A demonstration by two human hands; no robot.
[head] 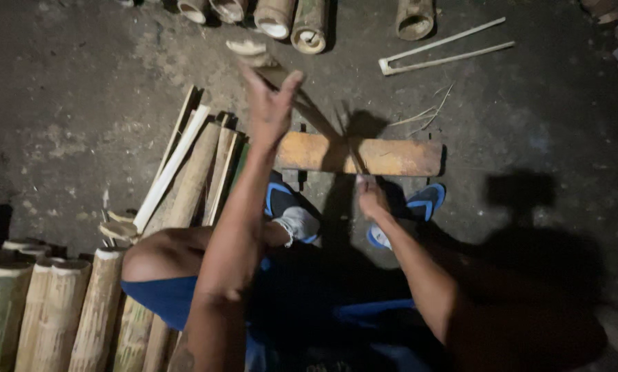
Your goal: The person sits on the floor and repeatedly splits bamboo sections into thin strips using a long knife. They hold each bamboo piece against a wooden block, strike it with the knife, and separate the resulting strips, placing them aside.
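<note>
Bamboo poles [61, 310] on dirt floor [81, 89]

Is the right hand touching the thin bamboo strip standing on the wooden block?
Touching. The head view shows the right hand closed around the lower end of the thin bamboo strip, which stands against the wooden block.

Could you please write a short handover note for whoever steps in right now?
Left hand: raised above the wooden block, gripping what looks like a blade or billet; blurred, so uncertain.
Right hand: closed on a thin bamboo strip that crosses the block.
Split slats lie left of the block; whole bamboo sections at lower left, more at top.
Done: several slats split. Left: many sections uncut.
</note>
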